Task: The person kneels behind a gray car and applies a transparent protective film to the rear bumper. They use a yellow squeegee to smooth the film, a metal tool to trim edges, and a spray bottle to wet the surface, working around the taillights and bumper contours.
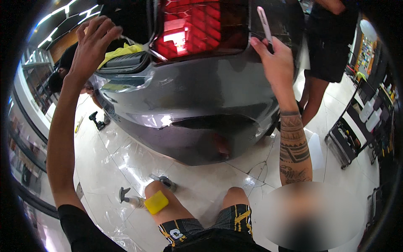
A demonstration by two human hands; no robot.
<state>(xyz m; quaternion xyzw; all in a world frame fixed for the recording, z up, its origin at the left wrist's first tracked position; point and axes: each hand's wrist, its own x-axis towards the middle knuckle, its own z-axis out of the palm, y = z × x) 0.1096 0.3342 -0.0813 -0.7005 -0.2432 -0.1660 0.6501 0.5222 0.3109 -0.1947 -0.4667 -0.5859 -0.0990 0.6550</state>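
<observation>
In front of me is the rear corner of a dark grey car, its glossy bumper (197,96) below a red tail light (191,27). My left hand (95,42) is raised beside the open trunk edge, fingers bent together. What it pinches, if anything, is hard to make out; a pale, thin strip shows near its fingertips. A yellow cloth (121,51) lies on the ledge below it. To the right of the light, my right hand (275,54) is closed around a slim, pale, pen-like tool (264,23) pointing upward. Clear film (134,82) shines on the bumper's upper left.
A yellow block (156,202) rests on my left thigh, beside a spray bottle (132,200) on the tiles. A black cordless drill (97,121) stands farther left. One person (327,50) stands at right; another (63,69) is low at left. A tool cart (352,122) is at right.
</observation>
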